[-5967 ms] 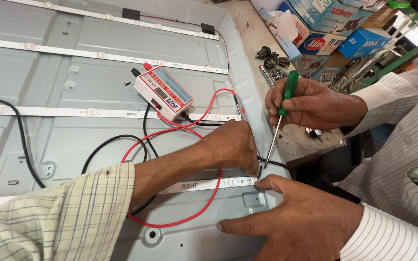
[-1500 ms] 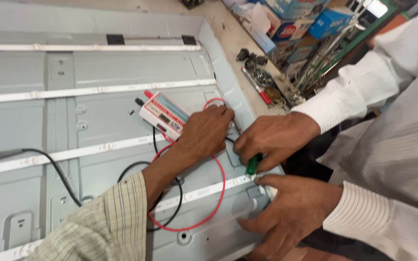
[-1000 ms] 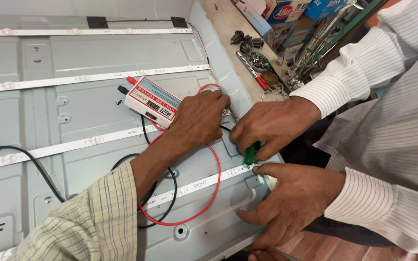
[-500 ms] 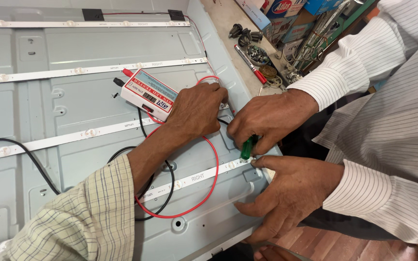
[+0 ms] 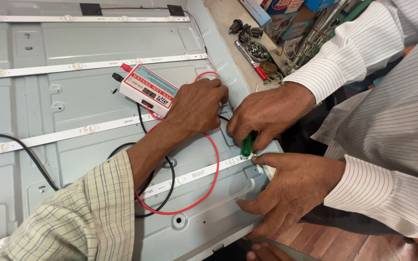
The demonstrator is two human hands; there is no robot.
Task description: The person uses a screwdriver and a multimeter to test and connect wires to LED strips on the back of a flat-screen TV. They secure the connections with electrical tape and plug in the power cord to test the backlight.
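Note:
My left hand (image 5: pixel 197 104), on a checked-sleeved arm from the lower left, rests on a grey metal backlight panel (image 5: pixel 73 101). Its fingers curl over the ends of a red lead (image 5: pixel 216 164) and a black lead (image 5: pixel 170 179) by the panel's right wall. Both leads run from a small white and red tester box (image 5: pixel 148 89) just left of the hand. Another person in a striped shirt holds a green-handled screwdriver (image 5: pixel 246 144) in one hand (image 5: pixel 267 113) at the end of a white LED strip (image 5: pixel 194 175). Their other hand (image 5: pixel 291 186) presses the panel's edge. My right hand is out of view.
More LED strips (image 5: pixel 93 64) cross the panel, and a black cable (image 5: pixel 25 154) enters from the left. On the bench beyond the right wall lie a red marker (image 5: pixel 250 53), several small dark parts (image 5: pixel 243 29) and cardboard boxes (image 5: pixel 281 14).
The other person's screwdriver hand came down from above the bench to the strip's end. My left hand shifted up from the lower strip to the panel wall beside the tester.

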